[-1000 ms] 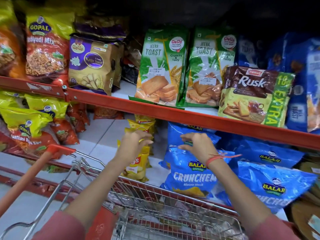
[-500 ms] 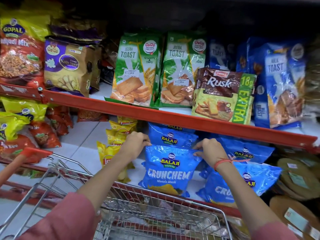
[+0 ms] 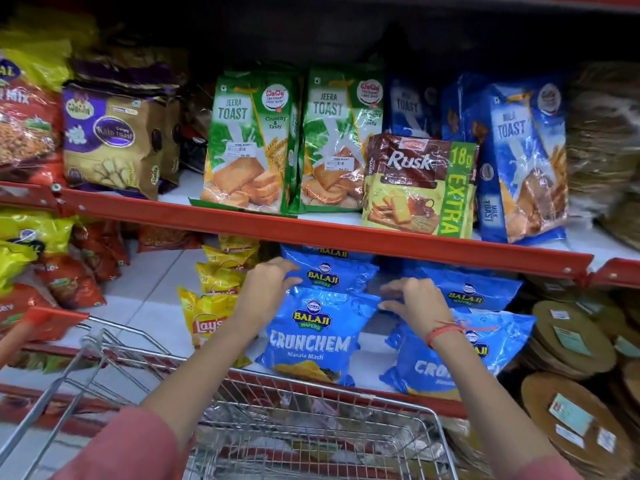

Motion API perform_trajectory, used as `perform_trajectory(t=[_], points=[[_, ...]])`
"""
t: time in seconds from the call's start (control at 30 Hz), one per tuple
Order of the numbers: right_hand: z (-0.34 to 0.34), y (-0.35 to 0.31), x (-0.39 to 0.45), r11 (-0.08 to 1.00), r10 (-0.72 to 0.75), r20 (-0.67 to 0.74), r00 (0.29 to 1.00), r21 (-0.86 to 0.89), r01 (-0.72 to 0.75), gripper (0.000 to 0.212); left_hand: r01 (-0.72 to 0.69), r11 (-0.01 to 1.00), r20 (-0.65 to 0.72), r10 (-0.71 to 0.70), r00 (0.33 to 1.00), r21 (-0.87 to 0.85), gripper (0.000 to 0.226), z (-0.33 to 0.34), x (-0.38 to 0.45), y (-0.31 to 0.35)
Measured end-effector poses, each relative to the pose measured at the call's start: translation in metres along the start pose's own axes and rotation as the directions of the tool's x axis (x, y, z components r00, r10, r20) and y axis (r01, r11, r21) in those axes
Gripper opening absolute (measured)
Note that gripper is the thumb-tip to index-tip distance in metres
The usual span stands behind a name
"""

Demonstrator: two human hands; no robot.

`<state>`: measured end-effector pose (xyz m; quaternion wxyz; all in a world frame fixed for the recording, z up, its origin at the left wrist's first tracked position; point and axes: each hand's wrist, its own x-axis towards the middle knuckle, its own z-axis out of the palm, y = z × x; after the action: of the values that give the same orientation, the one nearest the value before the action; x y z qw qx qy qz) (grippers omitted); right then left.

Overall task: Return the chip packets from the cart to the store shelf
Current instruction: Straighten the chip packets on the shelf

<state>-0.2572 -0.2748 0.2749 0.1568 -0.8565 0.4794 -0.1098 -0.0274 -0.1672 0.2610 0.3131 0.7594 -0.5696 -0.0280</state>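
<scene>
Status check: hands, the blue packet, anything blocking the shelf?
Left hand and right hand at the top corners of the blue Crunchem packet. Packet upright on the lower shelf, front of its row. Nothing blocking.

I see both hands reaching over the wire cart (image 3: 311, 424) to the lower shelf (image 3: 145, 306). My left hand (image 3: 266, 289) rests its spread fingers on the top left corner of the front blue chip packet (image 3: 313, 336), which stands upright near the shelf edge. My right hand (image 3: 414, 303), a red thread on its wrist, touches that packet's top right corner with loosely curled fingers. Another blue packet (image 3: 332, 275) stands just behind it, and more blue packets (image 3: 485, 344) lie to the right. Yellow chip packets (image 3: 207, 313) stand just left of my left arm. On the upper shelf (image 3: 311, 230) are green toast packs (image 3: 249, 140) and a brown rusk pack (image 3: 415, 181).
</scene>
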Motion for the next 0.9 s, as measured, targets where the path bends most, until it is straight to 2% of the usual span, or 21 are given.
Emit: perform_trajectory(t=[0.13, 0.3, 0.43, 0.5, 0.57, 0.73, 0.9], points=[[-0.027, 0.036, -0.02, 0.998, 0.06, -0.058, 0.996, 0.004, -0.06, 0.034, -0.055, 0.978, 0.091, 0.074, 0.993, -0.201, 0.022, 0.026, -0.006, 0.048], [-0.056, 0.092, -0.035, 0.978, 0.181, -0.102, 0.978, -0.084, -0.19, 0.038, -0.121, 0.959, 0.204, 0.176, 0.963, -0.256, 0.022, 0.072, -0.004, 0.1], [-0.071, 0.131, -0.041, 0.95, 0.286, -0.071, 0.955, -0.111, -0.293, 0.046, -0.078, 0.971, 0.302, 0.147, 0.942, -0.227, 0.034, 0.1, 0.007, 0.132], [-0.073, 0.149, -0.042, 0.941, 0.313, -0.031, 0.949, -0.126, -0.314, 0.05, -0.044, 0.99, 0.377, 0.093, 0.922, -0.136, 0.042, 0.112, 0.013, 0.138], [-0.072, 0.164, -0.043, 0.934, 0.334, -0.009, 0.943, -0.131, -0.332, 0.047, -0.014, 0.997, 0.414, 0.044, 0.909, -0.075, 0.038, 0.122, 0.019, 0.141], [-0.071, 0.18, -0.048, 0.92, 0.385, -0.127, 0.914, -0.028, -0.391, 0.025, -0.023, 0.997, 0.361, 0.047, 0.931, -0.07, 0.022, 0.132, 0.032, 0.147], [-0.072, 0.187, -0.048, 0.908, 0.413, -0.141, 0.9, -0.008, -0.419, 0.024, -0.035, 0.997, 0.372, 0.061, 0.926, -0.074, 0.024, 0.137, 0.035, 0.156]])
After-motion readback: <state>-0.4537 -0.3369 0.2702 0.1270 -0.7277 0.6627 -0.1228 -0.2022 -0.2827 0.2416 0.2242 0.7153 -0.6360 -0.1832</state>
